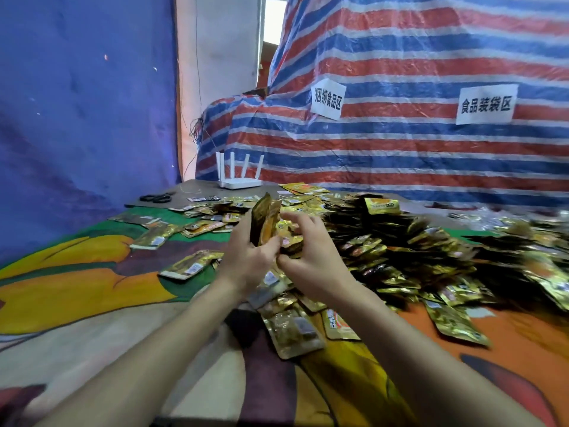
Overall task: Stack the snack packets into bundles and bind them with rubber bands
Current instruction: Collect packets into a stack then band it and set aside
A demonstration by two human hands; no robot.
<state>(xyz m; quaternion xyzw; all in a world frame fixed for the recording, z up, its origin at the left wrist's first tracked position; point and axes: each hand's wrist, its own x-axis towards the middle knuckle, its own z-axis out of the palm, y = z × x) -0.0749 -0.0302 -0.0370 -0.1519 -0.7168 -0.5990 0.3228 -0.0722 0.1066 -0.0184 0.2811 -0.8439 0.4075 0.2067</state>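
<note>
My left hand [246, 257] grips a small upright stack of gold snack packets [263, 221] above the table. Right beside it, my right hand [311, 251] has its fingers curled and pinches a packet [291, 245] at the stack's lower edge. A big heap of loose gold and black packets [400, 248] spreads across the table behind and to the right of my hands. Two flat stacks of packets lie to the left, one [187, 266] near my left wrist and one [152, 238] farther back. No rubber band is visible.
A colourful printed cloth [92, 291] covers the table. Black scissors [155, 197] and a white router [238, 180] sit at the far left edge. A striped tarp [400, 87] with two paper signs rises behind the heap. More loose packets [295, 331] lie under my forearms.
</note>
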